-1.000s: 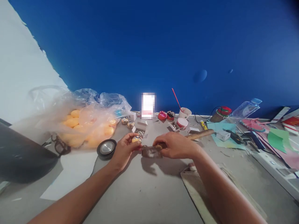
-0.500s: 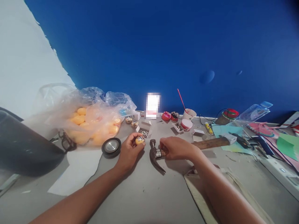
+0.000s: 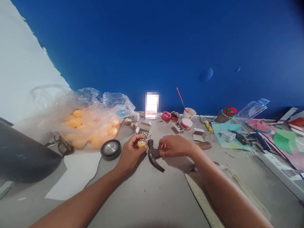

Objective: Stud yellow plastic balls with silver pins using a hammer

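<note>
My left hand (image 3: pixel 130 155) grips a small yellow-orange ball (image 3: pixel 140 144) partly covered with shiny silver studs that look like thumbtacks. My right hand (image 3: pixel 173 146) is wrapped round the neck of a claw hammer (image 3: pixel 153 155), with its wooden handle running out behind the wrist to the right. The hammer head is close beside the ball; whether they touch I cannot tell. Just beyond my left hand lies an open white box (image 3: pixel 143 130) of silver tacks. Studded balls (image 3: pixel 133 124) rest behind it.
A clear plastic bag (image 3: pixel 95 120) of orange balls and a black-rimmed metal disc (image 3: pixel 110 149) lie left. Toward the wall stand a paper cup (image 3: pixel 189 113) with a red stick and a second tack box (image 3: pixel 177 127). A cloth (image 3: pixel 204 196) lies under my right forearm.
The hammer has moved left, its head now close against the ball, and has turned so that less of the handle shows. My left hand keeps its hold. The view has shifted slightly.
</note>
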